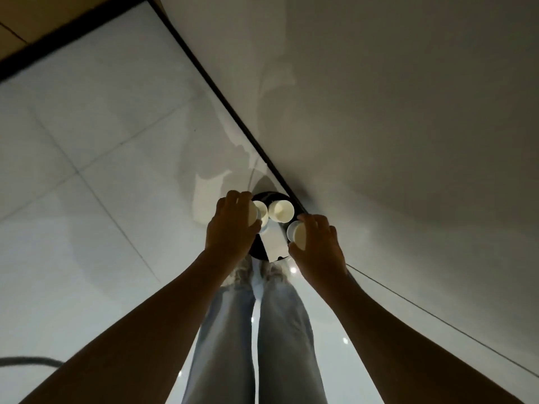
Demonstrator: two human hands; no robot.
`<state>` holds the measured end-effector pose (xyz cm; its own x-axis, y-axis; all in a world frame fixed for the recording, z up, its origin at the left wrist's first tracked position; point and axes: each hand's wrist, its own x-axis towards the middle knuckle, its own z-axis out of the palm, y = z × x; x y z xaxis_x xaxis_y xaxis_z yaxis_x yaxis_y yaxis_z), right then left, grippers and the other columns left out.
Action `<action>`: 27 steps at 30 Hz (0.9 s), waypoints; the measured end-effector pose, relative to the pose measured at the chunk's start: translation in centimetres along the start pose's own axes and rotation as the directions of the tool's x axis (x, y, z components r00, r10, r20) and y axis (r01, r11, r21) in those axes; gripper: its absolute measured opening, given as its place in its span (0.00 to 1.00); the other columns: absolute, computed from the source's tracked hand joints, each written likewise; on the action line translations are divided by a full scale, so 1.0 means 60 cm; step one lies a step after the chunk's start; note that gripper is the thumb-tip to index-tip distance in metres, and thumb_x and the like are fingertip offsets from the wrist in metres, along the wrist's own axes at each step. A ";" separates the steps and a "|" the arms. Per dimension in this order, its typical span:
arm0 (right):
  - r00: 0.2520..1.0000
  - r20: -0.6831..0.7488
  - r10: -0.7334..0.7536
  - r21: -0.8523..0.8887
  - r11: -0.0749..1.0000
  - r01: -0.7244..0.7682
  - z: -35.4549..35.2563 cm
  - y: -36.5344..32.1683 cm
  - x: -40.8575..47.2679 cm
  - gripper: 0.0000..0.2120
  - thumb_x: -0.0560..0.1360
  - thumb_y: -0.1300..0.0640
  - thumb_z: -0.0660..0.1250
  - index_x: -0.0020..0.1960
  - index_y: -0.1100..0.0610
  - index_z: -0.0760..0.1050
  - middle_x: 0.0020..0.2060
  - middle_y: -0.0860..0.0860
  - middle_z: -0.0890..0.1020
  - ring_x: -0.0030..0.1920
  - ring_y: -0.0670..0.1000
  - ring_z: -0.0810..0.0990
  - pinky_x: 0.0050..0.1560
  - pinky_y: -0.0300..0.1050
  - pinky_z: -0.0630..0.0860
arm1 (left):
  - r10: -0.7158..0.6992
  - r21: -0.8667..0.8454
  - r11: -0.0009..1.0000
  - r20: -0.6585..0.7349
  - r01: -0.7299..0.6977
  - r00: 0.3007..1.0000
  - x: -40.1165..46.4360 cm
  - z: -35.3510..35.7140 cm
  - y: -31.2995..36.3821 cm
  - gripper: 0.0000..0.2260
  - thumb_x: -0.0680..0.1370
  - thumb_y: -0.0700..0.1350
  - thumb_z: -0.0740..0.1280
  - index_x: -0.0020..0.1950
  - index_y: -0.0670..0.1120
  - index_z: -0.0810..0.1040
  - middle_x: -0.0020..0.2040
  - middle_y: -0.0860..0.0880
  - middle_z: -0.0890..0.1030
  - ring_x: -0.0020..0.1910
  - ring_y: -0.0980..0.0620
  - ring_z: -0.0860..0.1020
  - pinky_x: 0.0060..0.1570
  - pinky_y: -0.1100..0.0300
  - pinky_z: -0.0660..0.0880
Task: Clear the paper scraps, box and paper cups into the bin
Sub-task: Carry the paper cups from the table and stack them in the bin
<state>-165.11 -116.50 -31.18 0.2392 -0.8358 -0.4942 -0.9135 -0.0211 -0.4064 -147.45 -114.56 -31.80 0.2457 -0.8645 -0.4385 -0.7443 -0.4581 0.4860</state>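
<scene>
The person stands over a small dark bin (256,252) on the tiled floor (87,199), beside the wall (408,112). The left hand (232,227) curls around a paper cup (260,212) above the bin's mouth; the right hand (316,243) grips another cup (296,234) at the bin's right rim. A third cup (280,211) and a white box (274,246) already sit in the opening, filling most of it. No paper scraps are visible. The likely trouble is crowding: with so little free room, a released cup could bounce off the box or the rim and roll away across the floor.
</scene>
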 end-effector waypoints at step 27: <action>0.988 0.154 0.031 0.059 0.997 -0.040 0.302 0.158 0.246 0.43 0.72 0.31 0.54 0.73 0.63 0.61 0.69 0.60 0.68 0.70 0.61 0.66 0.68 0.53 0.66 | -0.004 -0.002 1.000 0.187 0.004 0.982 0.183 0.330 -0.183 0.28 0.74 0.54 0.70 0.70 0.47 0.66 0.69 0.47 0.69 0.66 0.47 0.70 0.60 0.60 0.70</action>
<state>-164.26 -119.11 -56.23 0.2587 -0.7419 -0.6186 -0.9015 0.0445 -0.4305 -148.87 -114.92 -56.96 0.1280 -0.8090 -0.5738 -0.7420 -0.4620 0.4858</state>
